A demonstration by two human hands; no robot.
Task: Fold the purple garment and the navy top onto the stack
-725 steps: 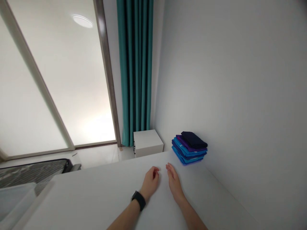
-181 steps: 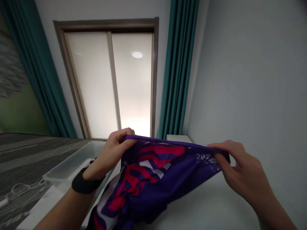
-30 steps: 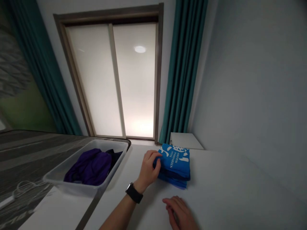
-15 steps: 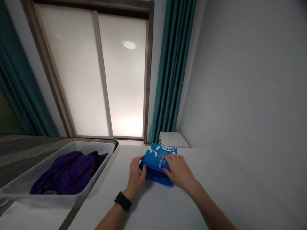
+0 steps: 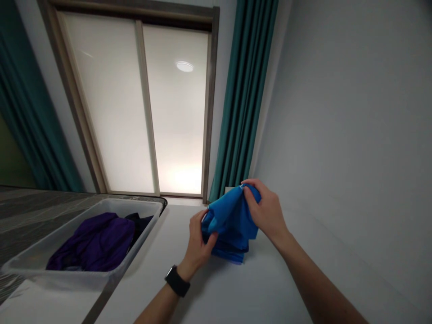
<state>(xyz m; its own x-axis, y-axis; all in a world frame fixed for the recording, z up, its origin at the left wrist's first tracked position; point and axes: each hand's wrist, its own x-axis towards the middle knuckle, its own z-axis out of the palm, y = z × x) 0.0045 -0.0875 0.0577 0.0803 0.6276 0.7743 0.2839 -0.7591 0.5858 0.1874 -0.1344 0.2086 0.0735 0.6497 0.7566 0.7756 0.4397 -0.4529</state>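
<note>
A blue folded cloth [image 5: 229, 227] lies partly on the white table in front of me, with its upper layer raised and creased. Whether it is a garment or a bag, I cannot tell. At its upper right corner, my right hand [image 5: 266, 209] is closed in a pinch and lifts the layer. My left hand [image 5: 199, 238], with a black watch [image 5: 177, 281] at the wrist, grips the cloth's left edge between thumb and fingers. The lower folds rest on the table, and the white print is almost wholly hidden.
To the left stands a translucent plastic bin [image 5: 30, 270] with a purple cloth [image 5: 94, 240] and a dark cloth [image 5: 141, 222] inside. The white table [image 5: 151, 270] meets a wall at right. Behind are a teal curtain [image 5: 241, 103] and frosted sliding doors [image 5: 175, 117].
My right hand has moved up and slightly right, peeling the printed top layer of the blue cloth upward. My left hand still holds the left edge, shifted slightly right.
</note>
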